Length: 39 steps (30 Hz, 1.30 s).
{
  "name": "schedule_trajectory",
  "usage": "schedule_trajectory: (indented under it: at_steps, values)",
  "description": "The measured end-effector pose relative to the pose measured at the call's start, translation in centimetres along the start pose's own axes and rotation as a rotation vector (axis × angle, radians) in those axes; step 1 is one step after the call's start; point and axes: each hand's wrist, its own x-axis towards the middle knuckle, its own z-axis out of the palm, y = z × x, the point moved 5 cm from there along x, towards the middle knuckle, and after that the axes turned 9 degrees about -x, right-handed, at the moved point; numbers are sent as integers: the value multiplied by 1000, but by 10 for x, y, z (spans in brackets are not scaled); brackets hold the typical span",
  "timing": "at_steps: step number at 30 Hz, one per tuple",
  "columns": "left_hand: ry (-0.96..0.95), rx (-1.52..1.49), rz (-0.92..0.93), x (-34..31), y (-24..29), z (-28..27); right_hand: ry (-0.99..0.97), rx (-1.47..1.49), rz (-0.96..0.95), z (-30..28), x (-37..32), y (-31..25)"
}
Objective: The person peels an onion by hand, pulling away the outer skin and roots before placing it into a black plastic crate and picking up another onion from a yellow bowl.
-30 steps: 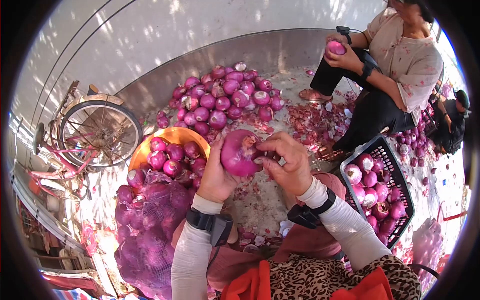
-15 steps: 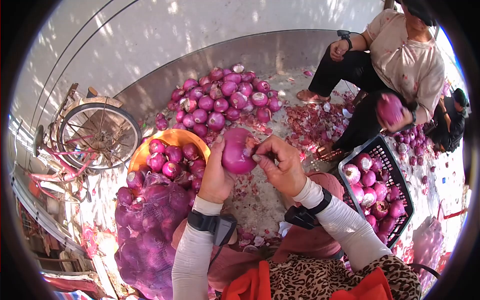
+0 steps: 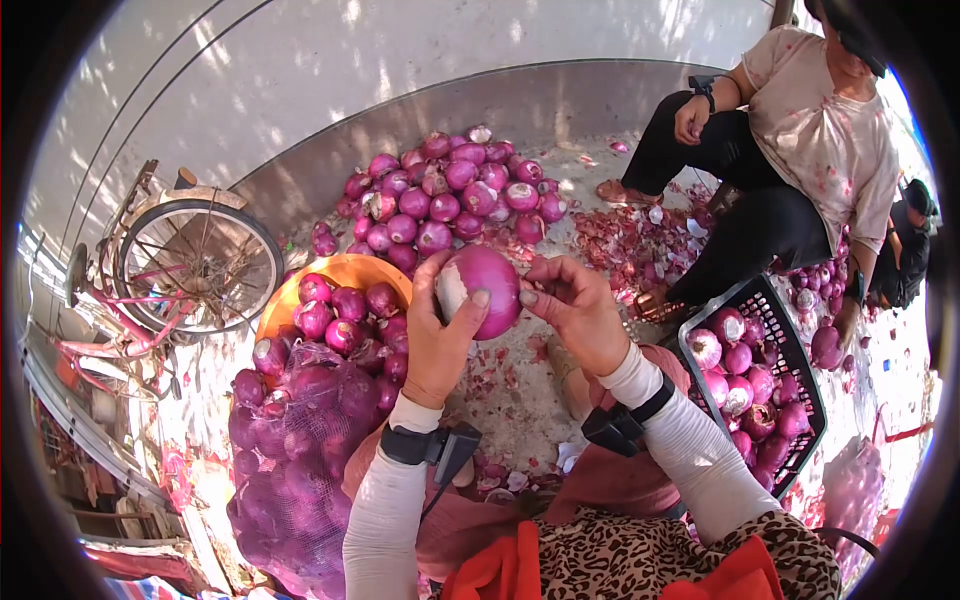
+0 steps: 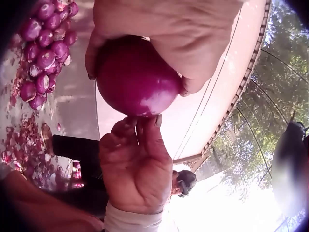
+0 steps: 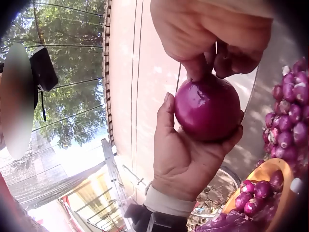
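Note:
A large purple onion [image 3: 486,292] is gripped in my left hand [image 3: 441,335], the thumb across its front and a pale patch showing on its left side. My right hand [image 3: 584,318] touches the onion's right side with thumb and fingertips. In the left wrist view the right hand's [image 4: 137,164] fingertips are bunched against the lower edge of the onion [image 4: 137,77]. The right wrist view has the onion [image 5: 207,107] resting in the left palm [image 5: 186,162], while the right hand's [image 5: 212,38] thumb and finger pinch at its surface.
An orange basin [image 3: 368,268] of onions and a full mesh sack [image 3: 300,490] are at the left. Behind lies an onion pile [image 3: 450,190]. A black crate [image 3: 812,385] of onions stands at the right, beside a seated person [image 3: 820,130]. A bicycle [image 3: 200,265] leans at far left.
The onion has been turned in my left hand, so its pale patch now faces left and the thumb lies over its front. The seated person's arm has lowered an onion toward the ground at the right.

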Motion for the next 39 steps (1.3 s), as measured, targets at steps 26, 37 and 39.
schedule_trajectory:
  at_steps: [26,37,39]
  values:
    - [30,-42,-41,-1,1,1,-37,28,39,-4,1,-4]
    - [-35,59,-32,2,-2,-1,-78,-212,-154,-3,1,-1]
    - [17,-223,-147,1,-12,0,-27,-130,-66,-4,0,-4]
